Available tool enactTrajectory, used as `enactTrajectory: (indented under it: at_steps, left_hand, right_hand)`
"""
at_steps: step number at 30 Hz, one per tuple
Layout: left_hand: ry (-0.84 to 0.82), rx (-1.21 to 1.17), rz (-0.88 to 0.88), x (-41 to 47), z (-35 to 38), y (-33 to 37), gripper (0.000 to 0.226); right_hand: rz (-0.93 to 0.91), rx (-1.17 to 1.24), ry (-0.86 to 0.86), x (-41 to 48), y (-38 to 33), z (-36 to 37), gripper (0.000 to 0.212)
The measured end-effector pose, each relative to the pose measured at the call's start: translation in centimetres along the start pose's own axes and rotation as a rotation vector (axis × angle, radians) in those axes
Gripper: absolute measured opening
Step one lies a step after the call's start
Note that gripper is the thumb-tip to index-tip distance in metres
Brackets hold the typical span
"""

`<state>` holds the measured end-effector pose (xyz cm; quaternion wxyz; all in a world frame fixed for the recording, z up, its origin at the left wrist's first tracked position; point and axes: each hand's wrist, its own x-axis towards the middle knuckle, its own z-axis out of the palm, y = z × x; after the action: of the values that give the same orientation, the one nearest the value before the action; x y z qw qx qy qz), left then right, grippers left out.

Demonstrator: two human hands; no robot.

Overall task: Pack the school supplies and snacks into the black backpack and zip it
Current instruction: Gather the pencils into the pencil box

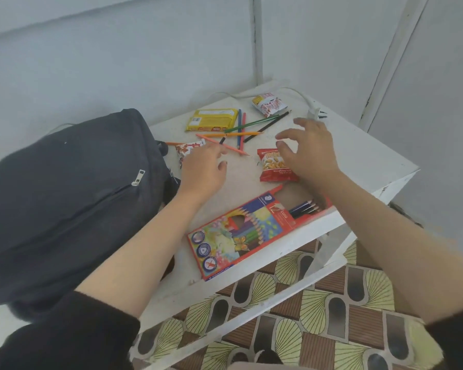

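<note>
Bare table lies right of the peanuts; backpack blocks the left, pencils clutter the middle.

White table sat pushed into the room corner, paint chipped on its right edge, one angled white leg visible under the top, and a white cable ran along the back edge to a plug lying on the far corner. Walls were plain pale blue-grey, with a scuffed vertical trim strip at the corner and a second white strip on the right-hand side. Floor had a repeat pattern of yellow-green fans, brown ribbed blocks and dark arches; the light was soft and even across the lot.
</note>
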<state>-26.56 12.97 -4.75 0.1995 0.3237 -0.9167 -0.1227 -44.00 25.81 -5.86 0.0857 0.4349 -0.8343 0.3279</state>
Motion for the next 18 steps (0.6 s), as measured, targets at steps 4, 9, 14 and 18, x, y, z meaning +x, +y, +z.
enactTrajectory:
  at_steps: [4, 9, 14, 18]
  left_hand:
    - [-0.114, 0.072, -0.124, 1.6, -0.4, -2.7, 0.023]
    - [-0.125, 0.107, -0.185, 2.0, 0.2, -2.9, 0.016]
    - [-0.129, 0.08, -0.264, 2.6, 0.8, -2.7, 0.017]
    - [-0.145, -0.018, -0.302, 2.8, 0.7, -2.7, 0.015]
  right_hand:
    - [-0.032, -0.064, -0.147, 5.4, 1.2, 2.2, 0.023]
    - [0.014, -0.097, -0.228, 8.3, 1.1, 4.1, 0.021]
    - [0.036, -0.136, -0.229, 8.9, 0.3, 5.5, 0.023]
    - [0.032, -0.088, -0.209, 8.7, 0.5, 6.1, 0.016]
